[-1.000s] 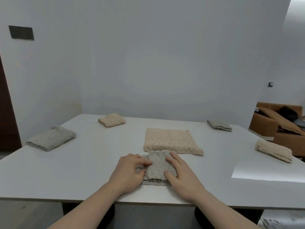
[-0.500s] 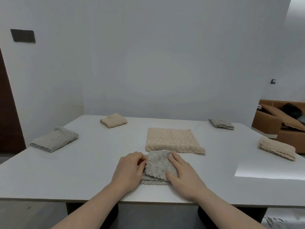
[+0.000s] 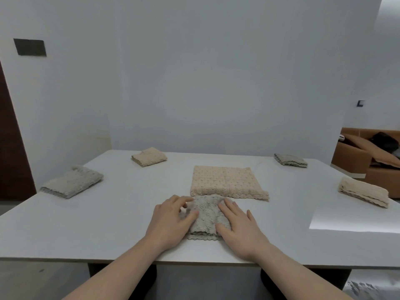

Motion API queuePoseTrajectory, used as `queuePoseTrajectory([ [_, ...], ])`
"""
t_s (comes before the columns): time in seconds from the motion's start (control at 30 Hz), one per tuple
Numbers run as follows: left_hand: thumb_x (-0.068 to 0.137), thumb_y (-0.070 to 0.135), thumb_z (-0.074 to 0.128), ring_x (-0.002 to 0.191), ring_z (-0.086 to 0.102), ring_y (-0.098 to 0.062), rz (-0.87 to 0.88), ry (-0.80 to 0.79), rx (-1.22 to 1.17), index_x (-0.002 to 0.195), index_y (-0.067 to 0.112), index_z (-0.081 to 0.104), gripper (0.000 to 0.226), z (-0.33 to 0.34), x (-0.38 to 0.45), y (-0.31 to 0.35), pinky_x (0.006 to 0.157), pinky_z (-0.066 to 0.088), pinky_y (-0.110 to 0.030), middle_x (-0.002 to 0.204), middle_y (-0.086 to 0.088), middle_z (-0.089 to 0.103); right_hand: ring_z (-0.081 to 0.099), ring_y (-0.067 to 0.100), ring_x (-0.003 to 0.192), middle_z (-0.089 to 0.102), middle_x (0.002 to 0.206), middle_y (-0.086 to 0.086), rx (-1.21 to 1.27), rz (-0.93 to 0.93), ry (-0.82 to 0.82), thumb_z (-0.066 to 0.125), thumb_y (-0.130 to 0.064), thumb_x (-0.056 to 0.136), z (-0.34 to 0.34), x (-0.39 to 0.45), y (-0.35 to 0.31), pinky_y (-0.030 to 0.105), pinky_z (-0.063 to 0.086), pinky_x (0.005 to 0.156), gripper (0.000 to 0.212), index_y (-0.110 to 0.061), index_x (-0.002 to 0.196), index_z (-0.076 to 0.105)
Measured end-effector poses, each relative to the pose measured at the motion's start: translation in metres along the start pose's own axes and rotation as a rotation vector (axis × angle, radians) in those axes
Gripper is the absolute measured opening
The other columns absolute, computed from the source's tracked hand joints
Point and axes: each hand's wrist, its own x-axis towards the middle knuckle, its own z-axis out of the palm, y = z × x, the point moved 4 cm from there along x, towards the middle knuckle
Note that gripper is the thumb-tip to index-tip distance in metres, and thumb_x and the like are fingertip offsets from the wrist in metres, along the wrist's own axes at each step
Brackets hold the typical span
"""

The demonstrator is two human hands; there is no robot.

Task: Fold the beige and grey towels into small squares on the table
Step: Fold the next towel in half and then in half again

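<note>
Both hands, left (image 3: 171, 221) and right (image 3: 242, 226), press flat, fingers straight, on the grey towel (image 3: 205, 215), long axis pointing away. The surface (image 3: 108, 224) carries three grey and three beige towels.

Six towels lie on one table (image 3: 104, 224): three grey towels (image 3: 205, 215) (image 3: 72, 183) (image 3: 290, 160) and three beige towels (image 3: 227, 184) (image 3: 149, 156) (image 3: 363, 191), with two hands (image 3: 171, 224) (image 3: 240, 228) at six o'clock.
</note>
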Motion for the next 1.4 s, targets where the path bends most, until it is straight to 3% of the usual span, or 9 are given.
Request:
queuePoseTrajectory([
  [0.2,0.093,0.059,0.06,0.106,0.055,0.0,0.059,-0.008,-0.033,0.099,0.047,0.074,0.019,0.003,0.004,-0.002,0.103,0.038,-0.035,0.101,0.03,0.064,0.003,-0.005,0.151,0.01,0.167,-0.021,0.184,0.002,0.144,0.035,-0.048,0.103,-0.009,-0.003,0.003,0.038,0.001,0.127,0.058,-0.036,0.159,0.027],
  [0.33,0.092,0.05,0.067,0.098,0.055,0.0,0.058,0.057,-0.047,0.082,0.041,0.072,0.014,-0.001,0.003,-0.002,0.097,0.044,-0.038,0.093,0.027,0.065,0.0,-0.002,0.153,0.002,0.168,-0.018,0.063,0.015,0.037,0.029,-0.048,0.103,-0.002,-0.002,0.001,0.042,-0.002,0.127,0.061,-0.034,0.161,0.016],
  [0.47,0.085,0.06,0.071,0.09,0.055,-0.001,-0.048,0.137,-0.083,0.066,0.031,0.059,0.037,-0.006,0.002,-0.004,0.087,0.047,-0.033,0.084,0.018,0.06,-0.002,-0.002,0.153,-0.008,0.168,-0.016,-0.003,0.019,-0.038,0.025,-0.047,0.102,-0.001,-0.002,-0.002,0.044,-0.006,0.127,0.065,-0.033,0.162,0.003],
  [0.53,0.087,0.062,0.064,0.096,0.053,0.0,-0.034,0.125,-0.1,0.075,0.033,0.056,0.032,-0.007,-0.001,-0.001,0.091,0.047,-0.033,0.094,0.02,0.056,-0.004,-0.002,0.153,-0.01,0.168,-0.016,-0.021,0.019,-0.05,0.023,-0.048,0.102,0.0,-0.002,-0.002,0.044,-0.006,0.126,0.066,-0.033,0.162,0.0],
  [0.6,0.091,0.063,0.054,0.115,0.047,0.003,0.05,0.027,-0.061,0.104,0.042,0.058,0.025,-0.004,-0.005,0.006,0.103,0.041,-0.031,0.12,0.027,0.049,-0.005,-0.002,0.153,-0.012,0.167,-0.016,-0.025,0.019,-0.055,0.023,-0.049,0.102,0.001,-0.001,-0.001,0.045,-0.007,0.126,0.067,-0.034,0.162,-0.002],
  [0.73,0.099,0.065,0.034,0.152,0.008,0.0,0.117,-0.277,0.087,0.159,0.046,0.024,0.063,0.008,-0.007,0.009,0.126,0.012,-0.032,0.166,0.028,0.01,-0.006,-0.003,0.152,-0.016,0.167,-0.017,-0.048,0.011,-0.068,0.022,-0.05,0.101,0.002,0.0,-0.001,0.045,-0.008,0.126,0.068,-0.034,0.161,-0.006],
  [0.87,0.1,0.069,0.018,0.155,-0.01,0.001,0.075,-0.485,0.221,0.162,0.042,-0.001,0.07,0.018,-0.005,0.007,0.128,-0.004,-0.034,0.168,0.025,-0.01,-0.02,-0.004,0.149,-0.024,0.164,-0.017,-0.109,0.003,-0.103,0.016,-0.053,0.102,0.004,0.003,0.0,0.047,-0.011,0.125,0.069,-0.031,0.159,-0.016],
  [1.3,0.104,0.061,0.013,0.146,-0.034,0.005,0.119,-0.555,0.317,0.159,0.029,-0.023,0.074,0.022,-0.006,0.01,0.126,-0.015,-0.036,0.164,0.016,-0.031,-0.038,-0.002,0.142,-0.047,0.153,-0.016,-0.165,-0.026,-0.154,0.004,-0.058,0.097,0.007,0.003,-0.001,0.049,-0.016,0.124,0.073,-0.029,0.148,-0.039],
  [1.4,0.103,0.06,0.017,0.147,-0.033,0.003,0.102,-0.549,0.307,0.16,0.028,-0.021,0.075,0.021,-0.006,0.012,0.125,-0.016,-0.035,0.165,0.016,-0.031,-0.03,0.003,0.148,-0.039,0.159,-0.011,-0.137,-0.017,-0.128,0.001,-0.061,0.091,0.015,0.006,0.002,0.049,-0.013,0.123,0.078,-0.027,0.153,-0.032],
])
